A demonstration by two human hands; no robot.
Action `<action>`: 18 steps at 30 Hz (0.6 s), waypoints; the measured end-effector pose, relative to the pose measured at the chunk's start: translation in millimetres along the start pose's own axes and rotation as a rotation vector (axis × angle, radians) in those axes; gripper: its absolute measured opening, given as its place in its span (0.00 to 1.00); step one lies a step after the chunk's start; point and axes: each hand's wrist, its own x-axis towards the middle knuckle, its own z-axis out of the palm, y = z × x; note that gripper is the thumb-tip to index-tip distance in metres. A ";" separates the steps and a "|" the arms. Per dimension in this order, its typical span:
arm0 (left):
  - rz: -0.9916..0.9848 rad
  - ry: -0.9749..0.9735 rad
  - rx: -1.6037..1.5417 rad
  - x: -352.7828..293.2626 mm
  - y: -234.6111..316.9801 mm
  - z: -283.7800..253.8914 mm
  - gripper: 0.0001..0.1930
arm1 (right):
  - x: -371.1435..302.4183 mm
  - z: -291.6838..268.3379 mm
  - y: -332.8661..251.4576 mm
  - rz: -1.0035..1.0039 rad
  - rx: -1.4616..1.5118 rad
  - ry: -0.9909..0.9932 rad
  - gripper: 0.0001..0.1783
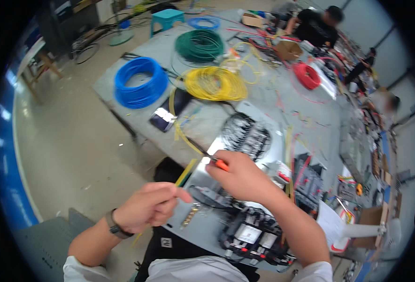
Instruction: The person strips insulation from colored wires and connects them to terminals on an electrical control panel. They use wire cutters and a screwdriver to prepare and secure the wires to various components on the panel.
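Note:
My right hand is closed around a hand tool with an orange handle. Its dark, slim end points up and left, past a yellow wire on the table. Lower and to the left, my left hand is curled, with its index finger toward the right. A yellow-green strip shows just above that hand, and a thin yellow piece below it; whether the fingers grip either is hidden. Beside the left fingertips lies a brass-coloured terminal strip on a metal panel.
Black electrical components fill the panel's near side; coiled black wires lie farther up. Blue, green, yellow and red wire coils rest on the table. A phone lies left. Another person sits at the far side.

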 end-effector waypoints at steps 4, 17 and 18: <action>0.065 0.077 0.016 -0.2 2.0 0.0 0.17 | -26.7 -30.5 13.7 0.102 -0.094 0.066 0.21; 0.142 0.199 0.199 -5.6 -23.4 -19.1 0.19 | -204.0 -99.3 200.6 0.506 -0.444 0.699 0.27; 0.143 0.206 0.220 -4.1 -24.2 -16.7 0.19 | -207.8 -97.0 206.0 0.506 -0.419 0.670 0.29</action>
